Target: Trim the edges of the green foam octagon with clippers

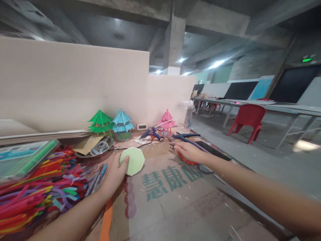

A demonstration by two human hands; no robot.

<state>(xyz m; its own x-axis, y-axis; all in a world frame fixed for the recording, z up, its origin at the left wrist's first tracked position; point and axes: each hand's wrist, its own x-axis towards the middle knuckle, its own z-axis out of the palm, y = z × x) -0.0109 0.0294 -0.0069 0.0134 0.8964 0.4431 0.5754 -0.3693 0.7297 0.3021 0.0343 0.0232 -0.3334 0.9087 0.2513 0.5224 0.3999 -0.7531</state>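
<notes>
My left hand (114, 172) pinches a pale green eight-sided piece of card (134, 161) between thumb and fingers, its flat face toward me. To the right, my right hand (188, 151) is closed on red-handled scissors (187, 159); a red loop shows under the palm, and the fingers hide much of the rest. Just beyond that hand lie blue-handled pliers (187, 135). A blue hot glue gun (151, 133) rests on the table between and beyond both hands.
Green (100, 122), blue (122, 124) and pink (167, 122) tiered paper pavilions stand along the back partition. Colourful pipe cleaners (37, 197) and a plastic case (27, 160) fill the left side. A metal bowl (106, 147) sits behind my left hand. A red chair (247, 118) stands off to the right.
</notes>
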